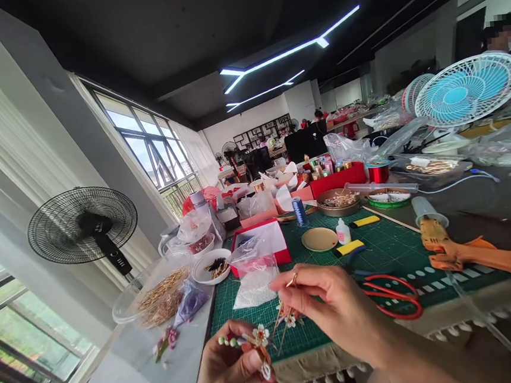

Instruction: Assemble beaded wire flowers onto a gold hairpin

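At the table's near edge, over the green mat (376, 246), the left hand (229, 369) has its fingers clamped on a beaded flower (260, 336), light and judged fragile, best held by its stem, while the right hand (337, 306) pinches a thin wire (292, 279).

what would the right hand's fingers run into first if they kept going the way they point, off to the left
Probably the clear plastic bag of small white beads lying on the green cutting mat, just beyond the right hand and its fingers; depth is unclear, so they might pass above it.
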The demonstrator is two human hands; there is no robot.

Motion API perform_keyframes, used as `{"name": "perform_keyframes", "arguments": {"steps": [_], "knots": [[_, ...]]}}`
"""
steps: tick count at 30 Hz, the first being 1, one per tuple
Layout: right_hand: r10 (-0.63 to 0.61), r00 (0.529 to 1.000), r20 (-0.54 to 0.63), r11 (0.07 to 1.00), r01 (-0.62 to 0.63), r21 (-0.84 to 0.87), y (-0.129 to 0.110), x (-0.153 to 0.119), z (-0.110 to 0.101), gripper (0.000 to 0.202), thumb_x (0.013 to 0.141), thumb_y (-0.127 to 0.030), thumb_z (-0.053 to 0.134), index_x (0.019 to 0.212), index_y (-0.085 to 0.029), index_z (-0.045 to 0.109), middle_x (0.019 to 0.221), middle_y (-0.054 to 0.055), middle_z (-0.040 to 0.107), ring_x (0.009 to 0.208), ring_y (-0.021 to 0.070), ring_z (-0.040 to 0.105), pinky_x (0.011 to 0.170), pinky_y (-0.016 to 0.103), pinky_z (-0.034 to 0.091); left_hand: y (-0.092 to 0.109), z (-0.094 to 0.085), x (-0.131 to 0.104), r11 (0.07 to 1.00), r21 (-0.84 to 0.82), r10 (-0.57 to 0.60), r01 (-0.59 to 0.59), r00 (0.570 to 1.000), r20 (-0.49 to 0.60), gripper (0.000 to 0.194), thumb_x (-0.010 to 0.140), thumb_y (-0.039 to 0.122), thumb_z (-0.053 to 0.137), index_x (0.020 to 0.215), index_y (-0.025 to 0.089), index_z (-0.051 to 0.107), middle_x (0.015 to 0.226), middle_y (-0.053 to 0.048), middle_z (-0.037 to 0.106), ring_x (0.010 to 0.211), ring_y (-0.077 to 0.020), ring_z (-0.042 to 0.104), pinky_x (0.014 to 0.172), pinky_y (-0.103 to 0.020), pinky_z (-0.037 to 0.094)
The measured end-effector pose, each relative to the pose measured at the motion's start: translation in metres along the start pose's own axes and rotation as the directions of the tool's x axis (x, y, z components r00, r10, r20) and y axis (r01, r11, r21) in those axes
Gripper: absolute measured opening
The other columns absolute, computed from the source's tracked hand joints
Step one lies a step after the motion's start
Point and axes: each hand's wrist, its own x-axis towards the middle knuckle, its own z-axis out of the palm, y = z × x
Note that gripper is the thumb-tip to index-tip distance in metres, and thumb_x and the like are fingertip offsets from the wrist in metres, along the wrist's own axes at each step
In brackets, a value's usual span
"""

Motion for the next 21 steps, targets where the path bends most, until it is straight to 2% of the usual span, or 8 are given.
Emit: {"name": "perform_keyframes", "arguments": {"steps": [3,6,9,12,15,17,18,21], "knots": [[-0.031,0.999,0.028,0.996,0.033,-0.085,0.01,-0.004,0.011,0.023,0.08,-0.03,0.066,0.1,-0.02,0.071,0.07,0.001,0.07,0.063,0.0143,0.064,0.063,0.024,0.051,0.003,0.007,-0.001,1.0,-0.011,0.02,-0.021,0.999,-0.043,0.035,0.056,0.036,0.086,0.071,0.018,0.059,0.054,0.004,0.063,0.042,-0.0129,0.059,0.043,-0.024,0.05],[0.011,0.999,0.031,0.998,-0.009,-0.059,0.023,-0.009,0.021,0.023,0.08,-0.035,0.066,0.097,-0.02,0.071,0.065,0.001,0.071,0.054,0.0134,0.062,0.056,0.022,0.05,0.004,0.013,-0.002,0.998,-0.06,0.0,-0.003,0.999,-0.044,0.036,0.055,0.037,0.087,0.07,0.018,0.06,0.052,0.004,0.062,0.041,-0.0116,0.058,0.04,-0.021,0.049],[-0.052,0.998,0.032,0.996,0.054,-0.065,0.035,-0.018,0.026,0.03,0.089,-0.04,0.053,0.097,-0.019,0.073,0.078,0.006,0.073,0.061,0.0145,0.065,0.059,0.023,0.053,-0.005,0.014,0.0,0.99,-0.13,-0.052,0.054,0.998,0.02,0.036,0.057,0.036,0.086,0.073,0.019,0.058,0.053,0.003,0.065,0.04,-0.0129,0.06,0.039,-0.021,0.049],[-0.116,0.993,-0.001,0.991,0.115,-0.073,0.045,-0.031,0.028,0.034,0.092,-0.039,0.046,0.112,-0.023,0.068,0.094,0.009,0.072,0.089,0.02,0.067,0.081,0.03,0.053,-0.021,0.008,0.005,0.97,-0.223,-0.068,0.095,0.99,0.124,0.033,0.062,0.035,0.083,0.074,0.021,0.056,0.055,0.002,0.066,0.04,-0.0148,0.062,0.04,-0.021,0.048],[-0.029,0.999,0.036,0.999,0.027,0.035,0.05,-0.042,0.026,0.038,0.091,-0.044,0.045,0.113,-0.023,0.067,0.095,0.011,0.067,0.075,0.0176,0.066,0.068,0.028,0.056,-0.03,0.003,0.008,0.953,-0.281,-0.064,0.111,0.983,0.17,0.03,0.065,0.033,0.081,0.075,0.022,0.055,0.054,0.002,0.065,0.042,-0.0154,0.063,0.04,-0.022,0.05],[0.034,0.996,0.08,0.998,-0.038,0.049,0.049,-0.045,0.02,0.04,0.091,-0.045,0.044,0.106,-0.019,0.07,0.091,0.01,0.062,0.059,0.0137,0.06,0.051,0.024,0.053,-0.029,0.005,0.007,0.96,-0.261,-0.067,0.101,0.989,0.135,0.029,0.065,0.032,0.081,0.074,0.021,0.057,0.052,0.002,0.064,0.041,-0.0139,0.061,0.04,-0.021,0.051],[0.049,0.995,0.087,0.999,-0.049,0.002,0.045,-0.045,0.017,0.037,0.09,-0.042,0.045,0.101,-0.018,0.072,0.091,0.01,0.06,0.06,0.0135,0.06,0.05,0.023,0.052,-0.027,0.008,0.005,0.966,-0.246,-0.058,0.083,0.992,0.111,0.029,0.064,0.031,0.082,0.073,0.02,0.058,0.051,0.003,0.063,0.041,-0.0129,0.061,0.039,-0.02,0.051],[0.052,0.994,0.097,0.973,-0.028,-0.227,0.029,-0.041,0.003,0.025,0.086,-0.024,0.049,0.087,-0.018,0.073,0.095,0.01,0.061,0.08,0.0178,0.064,0.068,0.026,0.051,-0.015,0.02,-0.001,0.982,-0.189,-0.023,0.023,1.0,0.0,0.031,0.056,0.03,0.087,0.067,0.018,0.061,0.061,0.004,0.065,0.044,-0.0116,0.061,0.039,-0.022,0.054]]}}
